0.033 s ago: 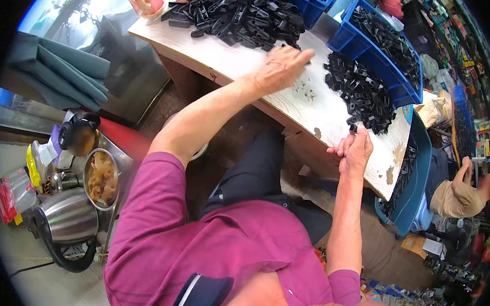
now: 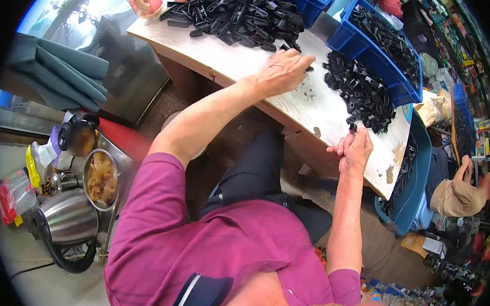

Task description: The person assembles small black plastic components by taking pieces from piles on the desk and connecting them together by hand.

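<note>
Pinching 1 small black part (image 2: 353, 127), right hand (image 2: 353, 150) was nearly closed; left hand (image 2: 282, 73), fingers curled, held 1 dark piece (image 2: 309, 69). Both looked light, stiff, smooth; sides seemed best grip.

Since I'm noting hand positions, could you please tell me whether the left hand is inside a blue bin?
No, the left hand is over the white tabletop, outside the blue bins.

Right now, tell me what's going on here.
At a white table, a person's left hand holds a small black piece between two piles of black parts. The right hand holds another piece at the near end of the smaller pile. A blue bin of black parts stands beyond that pile.
</note>
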Tool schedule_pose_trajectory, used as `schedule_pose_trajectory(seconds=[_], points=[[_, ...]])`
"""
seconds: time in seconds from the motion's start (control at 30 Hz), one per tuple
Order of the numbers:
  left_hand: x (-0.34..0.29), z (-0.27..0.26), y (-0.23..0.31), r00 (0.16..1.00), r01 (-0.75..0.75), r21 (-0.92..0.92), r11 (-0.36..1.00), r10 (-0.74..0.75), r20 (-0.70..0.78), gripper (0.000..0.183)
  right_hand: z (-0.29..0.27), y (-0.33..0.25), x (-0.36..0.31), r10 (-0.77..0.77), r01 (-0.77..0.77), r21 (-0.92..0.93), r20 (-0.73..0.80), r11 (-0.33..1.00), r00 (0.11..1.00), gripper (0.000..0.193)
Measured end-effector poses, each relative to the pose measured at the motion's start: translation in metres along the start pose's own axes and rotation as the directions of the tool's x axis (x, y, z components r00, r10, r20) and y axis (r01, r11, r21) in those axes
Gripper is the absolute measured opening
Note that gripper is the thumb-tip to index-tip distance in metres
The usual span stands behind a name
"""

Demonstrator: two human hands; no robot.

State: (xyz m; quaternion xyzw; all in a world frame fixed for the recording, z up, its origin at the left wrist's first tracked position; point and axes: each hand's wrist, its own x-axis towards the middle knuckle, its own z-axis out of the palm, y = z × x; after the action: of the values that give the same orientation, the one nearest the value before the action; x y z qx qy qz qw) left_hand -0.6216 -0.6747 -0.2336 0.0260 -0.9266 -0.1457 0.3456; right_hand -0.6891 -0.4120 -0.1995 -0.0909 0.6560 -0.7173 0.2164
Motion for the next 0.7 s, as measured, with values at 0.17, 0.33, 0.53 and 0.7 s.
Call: schedule_pose_trajectory(seconds=[0.17,0.33,0.53,0.7], points=[[-0.003,0.01,0.004,0.975,-0.144,-0.015,0.989,0.145,0.17,0.036,0.0,0.002,0.0,-0.026,0.026,-0.002,0.014,1.0,1.0,0.034],[0.0,0.006,0.015,0.964,-0.141,0.004,0.99,0.139,-0.227,0.024,-0.001,0.001,-0.001,-0.027,0.027,0.005,0.027,1.0,0.999,0.034],[-0.019,-0.016,0.018,0.999,0.036,0.129,0.991,-0.041,0.034,0.029,0.0,-0.001,-0.003,-0.046,0.046,-0.013,0.041,0.999,0.998,0.034],[-0.02,-0.017,0.018,0.98,0.158,0.167,0.973,-0.175,0.095,0.029,-0.001,0.001,-0.003,-0.051,0.051,-0.016,0.037,0.999,0.998,0.034]])
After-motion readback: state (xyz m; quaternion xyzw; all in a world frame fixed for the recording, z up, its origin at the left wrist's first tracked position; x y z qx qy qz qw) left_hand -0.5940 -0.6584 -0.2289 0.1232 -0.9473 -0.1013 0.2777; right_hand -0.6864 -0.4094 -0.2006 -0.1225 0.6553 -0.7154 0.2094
